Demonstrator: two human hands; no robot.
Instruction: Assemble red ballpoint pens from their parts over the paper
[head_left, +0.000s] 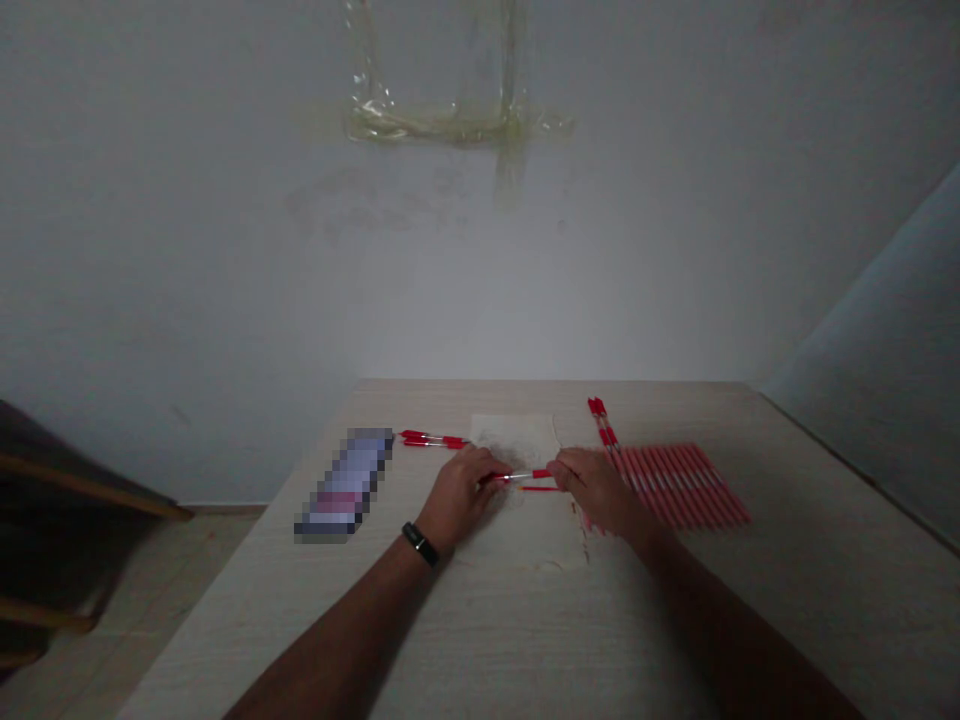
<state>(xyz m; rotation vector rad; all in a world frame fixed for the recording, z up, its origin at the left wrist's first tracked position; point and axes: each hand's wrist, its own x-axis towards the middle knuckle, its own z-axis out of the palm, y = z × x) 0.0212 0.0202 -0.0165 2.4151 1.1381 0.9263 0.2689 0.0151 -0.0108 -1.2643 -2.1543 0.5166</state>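
Observation:
Between my hands is a slim red pencil [541,474] with a silver stretch in its middle, lying nearly level above a pale sheet. My left hand [466,490], with a black band on the wrist, is closed round its left end; whether anything else is in those fingers is hidden. The right end is gripped by my right hand [589,480]. Just below, a thin red stick [538,489] with a yellowish tip lies on the sheet [517,540]. Grey smudges darken the sheet near my fingers, and small reddish-brown scraps [581,525] lie along its right edge.
Several red pencils [686,487] lie in a neat row on the right, with a few more [602,422] behind them. Another small group [433,440] is left of the sheet. A pixelated phone-like object [346,485] rests at the left of the wooden table [480,640]. A wall stands behind.

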